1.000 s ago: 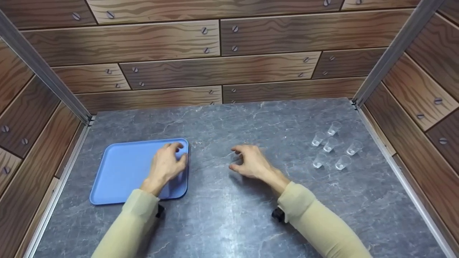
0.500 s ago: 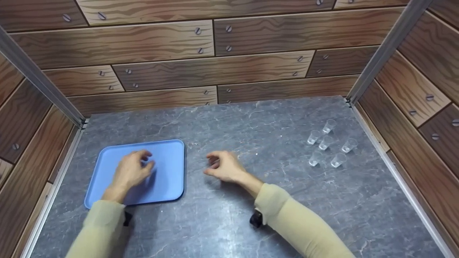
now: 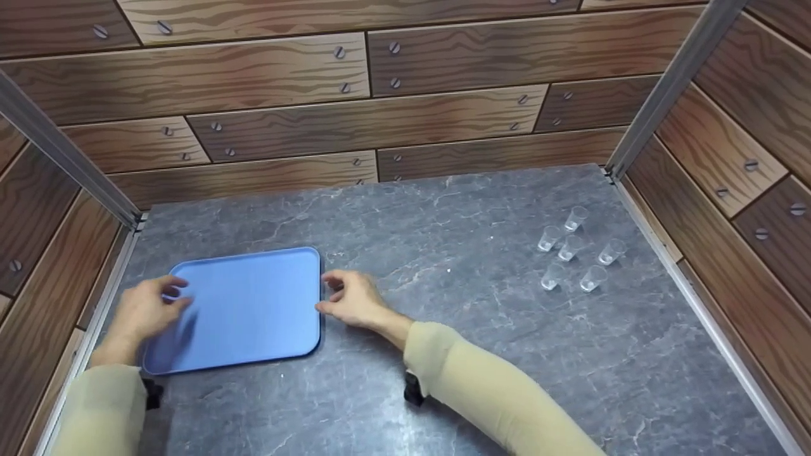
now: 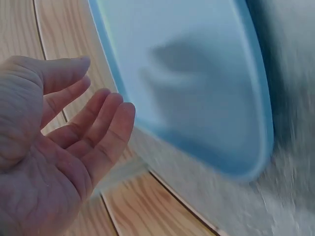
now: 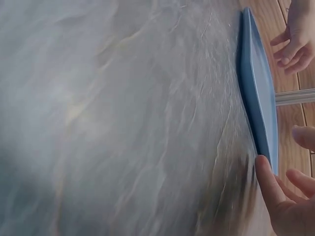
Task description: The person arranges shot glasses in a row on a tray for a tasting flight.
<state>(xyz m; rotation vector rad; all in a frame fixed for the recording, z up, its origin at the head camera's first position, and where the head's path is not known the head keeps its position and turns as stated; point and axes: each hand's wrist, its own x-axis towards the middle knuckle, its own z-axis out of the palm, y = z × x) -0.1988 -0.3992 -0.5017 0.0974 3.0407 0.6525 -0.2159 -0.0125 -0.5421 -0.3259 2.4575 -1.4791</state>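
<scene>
The sleeved left forearm [image 3: 98, 411] comes in from the lower left of the head view; the left hand [image 3: 144, 308] has loosely bent fingers, the thumb parted from them. The sleeved right forearm [image 3: 494, 392] slants in from the lower right. The right hand [image 3: 355, 299] faces the left one, well apart, thumb and forefinger separated, other fingers apparently curved, though partly hidden.

Grey marbled tabletop [image 3: 443, 221]: blue tray [image 3: 247, 310], six clear cups [image 3: 568, 249].
</scene>
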